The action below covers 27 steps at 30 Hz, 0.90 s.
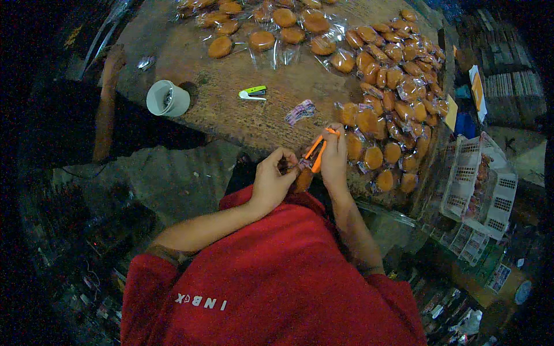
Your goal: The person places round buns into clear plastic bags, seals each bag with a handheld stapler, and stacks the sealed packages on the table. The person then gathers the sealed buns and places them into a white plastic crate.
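Note:
An orange stapler point(317, 154) is gripped in my right hand point(333, 158), its jaws around the top of a small bag with a printed label. My left hand point(274, 177) pinches that bagged round brown cake point(303, 181) by its gathered top, close to the stapler's jaws. The cake hangs below my hands, in front of my red shirt. Just beyond my hands, a small pile of printed labels point(300, 112) lies on the wooden table point(225, 115). A green and white stapler point(253, 93) rests farther off.
Many bagged cakes point(398, 75) are heaped along the table's right side. More bagged cakes point(262, 40) lie at the far side. A white cup point(168, 98) with small contents stands left, near another person's arm point(107, 104). A white plastic crate point(482, 184) sits at right.

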Each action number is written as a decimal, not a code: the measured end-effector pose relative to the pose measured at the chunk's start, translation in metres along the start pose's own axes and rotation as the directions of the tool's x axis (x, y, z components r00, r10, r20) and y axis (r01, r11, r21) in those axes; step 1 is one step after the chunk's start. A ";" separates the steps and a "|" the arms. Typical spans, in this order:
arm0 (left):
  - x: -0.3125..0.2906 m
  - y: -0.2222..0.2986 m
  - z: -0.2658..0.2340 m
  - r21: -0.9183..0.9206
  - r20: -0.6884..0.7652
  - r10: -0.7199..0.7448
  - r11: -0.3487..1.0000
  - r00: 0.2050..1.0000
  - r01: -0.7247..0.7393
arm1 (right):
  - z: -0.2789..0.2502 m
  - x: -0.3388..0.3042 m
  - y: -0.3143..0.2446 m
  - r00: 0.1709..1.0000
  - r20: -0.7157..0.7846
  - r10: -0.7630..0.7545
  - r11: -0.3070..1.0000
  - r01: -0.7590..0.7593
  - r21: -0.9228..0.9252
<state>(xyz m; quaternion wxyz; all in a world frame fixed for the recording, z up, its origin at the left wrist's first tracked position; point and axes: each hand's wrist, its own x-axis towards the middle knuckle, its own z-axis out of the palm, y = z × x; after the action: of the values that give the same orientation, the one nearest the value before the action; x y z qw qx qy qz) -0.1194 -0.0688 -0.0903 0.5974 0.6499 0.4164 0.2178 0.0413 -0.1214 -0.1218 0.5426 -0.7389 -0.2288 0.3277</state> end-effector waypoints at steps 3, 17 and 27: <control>-0.001 0.010 0.005 0.034 0.022 0.022 0.999 1.000 -0.023 | -0.001 0.004 -0.004 0.985 -0.059 0.163 0.976 -0.152 0.154; 0.022 -0.002 0.021 0.079 0.061 0.001 0.997 0.998 -0.006 | 0.000 0.057 0.040 0.970 -0.216 0.116 0.977 -0.072 0.201; 0.062 -0.023 0.012 -0.385 0.019 -0.191 0.905 0.981 0.183 | 0.008 0.088 0.104 0.926 0.067 -0.371 0.731 0.335 -0.594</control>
<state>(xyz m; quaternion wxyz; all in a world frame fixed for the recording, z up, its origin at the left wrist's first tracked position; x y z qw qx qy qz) -0.0816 -0.0281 -0.1283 0.7273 0.4749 0.4317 0.2431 0.0938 -0.0871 -0.2427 0.3414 -0.8231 -0.4406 0.1093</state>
